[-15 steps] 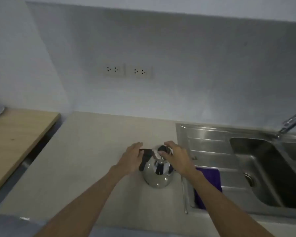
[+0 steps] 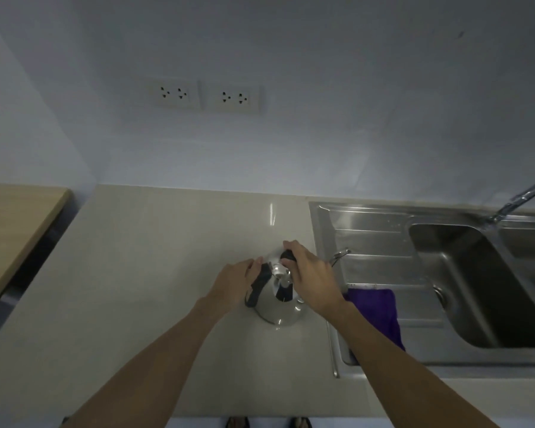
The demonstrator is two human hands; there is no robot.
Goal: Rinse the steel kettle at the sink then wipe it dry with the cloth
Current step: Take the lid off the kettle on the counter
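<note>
Head view: steel kettle [image 2: 277, 301] stands on the counter [image 2: 142, 273] beside the sink [image 2: 476, 288]. Left hand [image 2: 233, 281] grips its black handle; right hand [image 2: 311, 278] pinches the lid knob. Risk: the lid slipping off while the kettle is carried across.

Shiny silver kettle [image 2: 278, 313] with black handle [image 2: 258, 288], purple cloth [image 2: 380, 310], beige counter [image 2: 155, 257].

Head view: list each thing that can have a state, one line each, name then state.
kettle: upright on the counter, beside the sink, not yet rinsed.
left hand: holds the kettle's black handle.
right hand: grips the black knob on the kettle's top.
cloth: purple, lying on the sink's drainboard, untouched.
tap: no water seen running.
sink: basin looks bare; far end out of frame.
sockets: nothing plugged in.
</note>
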